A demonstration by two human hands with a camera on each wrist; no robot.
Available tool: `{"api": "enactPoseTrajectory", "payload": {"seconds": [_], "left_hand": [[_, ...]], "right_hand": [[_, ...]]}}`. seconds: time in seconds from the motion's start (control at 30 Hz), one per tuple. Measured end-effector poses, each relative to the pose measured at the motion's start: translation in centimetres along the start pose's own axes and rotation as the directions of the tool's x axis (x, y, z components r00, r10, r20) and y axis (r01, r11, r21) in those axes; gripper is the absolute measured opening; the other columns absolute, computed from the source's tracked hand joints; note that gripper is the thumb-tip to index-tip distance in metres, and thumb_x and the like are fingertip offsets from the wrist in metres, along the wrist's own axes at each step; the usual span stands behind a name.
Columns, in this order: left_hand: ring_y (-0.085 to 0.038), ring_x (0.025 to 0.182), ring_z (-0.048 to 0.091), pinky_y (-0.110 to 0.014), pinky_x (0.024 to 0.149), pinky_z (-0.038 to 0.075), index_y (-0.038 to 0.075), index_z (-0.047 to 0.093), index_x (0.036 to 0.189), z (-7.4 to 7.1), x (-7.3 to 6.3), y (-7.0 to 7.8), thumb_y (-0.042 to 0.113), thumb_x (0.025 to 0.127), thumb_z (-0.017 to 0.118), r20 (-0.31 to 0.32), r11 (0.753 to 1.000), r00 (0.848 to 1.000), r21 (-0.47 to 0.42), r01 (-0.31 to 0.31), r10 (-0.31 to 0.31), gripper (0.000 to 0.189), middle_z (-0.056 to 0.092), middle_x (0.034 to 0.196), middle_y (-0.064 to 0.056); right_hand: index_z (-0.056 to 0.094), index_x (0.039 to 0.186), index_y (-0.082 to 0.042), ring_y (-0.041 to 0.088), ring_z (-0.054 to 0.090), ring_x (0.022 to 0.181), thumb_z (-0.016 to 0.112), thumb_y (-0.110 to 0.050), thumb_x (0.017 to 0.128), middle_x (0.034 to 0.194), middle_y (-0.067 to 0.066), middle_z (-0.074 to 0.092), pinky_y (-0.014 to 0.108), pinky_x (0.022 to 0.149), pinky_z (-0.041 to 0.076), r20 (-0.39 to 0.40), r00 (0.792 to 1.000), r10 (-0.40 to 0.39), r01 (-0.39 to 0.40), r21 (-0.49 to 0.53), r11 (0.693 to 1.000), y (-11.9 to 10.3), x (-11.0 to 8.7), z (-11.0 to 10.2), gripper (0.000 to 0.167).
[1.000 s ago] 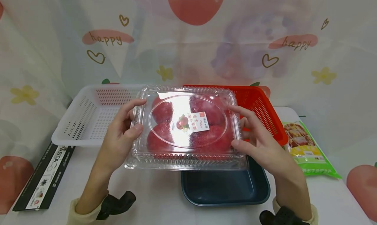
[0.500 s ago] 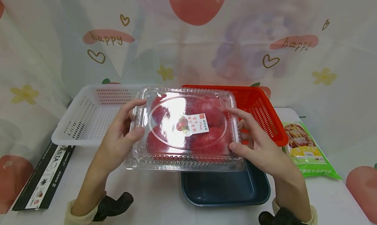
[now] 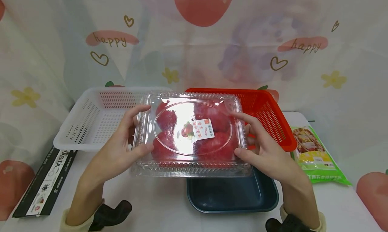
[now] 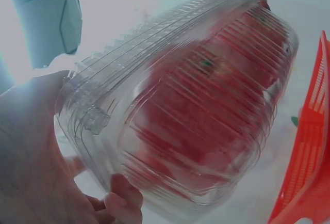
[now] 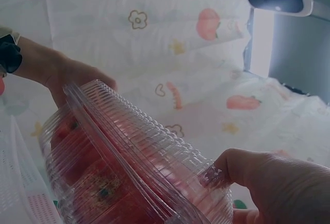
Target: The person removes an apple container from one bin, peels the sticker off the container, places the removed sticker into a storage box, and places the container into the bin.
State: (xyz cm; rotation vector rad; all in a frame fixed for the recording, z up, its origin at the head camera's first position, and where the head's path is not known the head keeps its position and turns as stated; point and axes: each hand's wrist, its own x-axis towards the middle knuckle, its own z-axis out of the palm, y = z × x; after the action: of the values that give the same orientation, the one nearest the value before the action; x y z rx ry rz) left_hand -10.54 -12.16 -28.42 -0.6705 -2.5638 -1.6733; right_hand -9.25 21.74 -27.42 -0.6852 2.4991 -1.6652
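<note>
A clear plastic clamshell box (image 3: 188,168) with several red apples (image 3: 165,144) inside is held up off the table, its lid side towards the head camera. A white label (image 3: 204,128) with an apple picture sits on the lid. My left hand (image 3: 118,151) grips the box's left side, thumb on the lid and index finger at the upper edge. On the opposite side my right hand (image 3: 269,147) holds it the same way. In the left wrist view the ribbed underside of the box (image 4: 206,126) shows, with fingers curled below it.
Behind the box stand a white basket (image 3: 75,147) and a red basket (image 3: 272,114). A dark blue tray (image 3: 230,210) lies partly beneath it. At the right is a green food packet (image 3: 318,157); at the left, a long black pasta box (image 3: 45,188).
The box has come down slightly and its lid glare has shifted. My left wrist has swung a little outward, and its thumb lies further over the lid.
</note>
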Motion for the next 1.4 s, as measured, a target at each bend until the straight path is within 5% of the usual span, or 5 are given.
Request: {"api": "enactPoseTrajectory", "payload": {"seconds": [0.37,0.87,1.4], "left_hand": [[-0.039,0.109,0.050,-0.047,0.075,0.055,0.033,0.021,0.150,-0.18,-0.25,0.07,0.013,0.088,0.054,0.058,1.000,0.998,-0.008,-0.022,0.022,0.072,0.041,0.119,-0.021],[-0.036,0.106,0.053,-0.045,0.074,0.056,0.038,0.021,0.148,-0.50,-0.51,0.16,0.012,0.084,0.060,0.064,0.999,0.998,0.042,0.005,-0.008,0.080,0.043,0.115,-0.019],[-0.038,0.115,0.052,-0.056,0.082,0.055,0.037,0.023,0.150,-0.72,-0.53,-0.15,0.020,0.087,0.065,0.066,0.988,0.998,0.153,0.013,-0.023,0.078,0.036,0.144,-0.013]], "right_hand": [[0.028,0.148,-0.024,0.018,0.062,0.104,0.070,-0.009,0.081,0.123,0.008,0.048,0.035,0.073,0.060,0.001,1.000,0.013,-0.013,-0.017,1.000,0.28,0.08,0.08,0.081],[0.027,0.148,-0.024,0.016,0.064,0.104,0.069,-0.008,0.082,0.123,0.011,0.048,0.035,0.073,0.060,0.034,0.999,0.014,-0.014,0.014,1.000,0.45,0.12,0.18,0.080],[0.026,0.149,-0.024,0.037,0.058,0.111,0.072,-0.013,0.083,0.127,0.013,0.045,0.036,0.075,0.059,0.059,0.998,0.036,-0.036,0.003,0.999,0.49,0.40,0.70,0.081]]}}
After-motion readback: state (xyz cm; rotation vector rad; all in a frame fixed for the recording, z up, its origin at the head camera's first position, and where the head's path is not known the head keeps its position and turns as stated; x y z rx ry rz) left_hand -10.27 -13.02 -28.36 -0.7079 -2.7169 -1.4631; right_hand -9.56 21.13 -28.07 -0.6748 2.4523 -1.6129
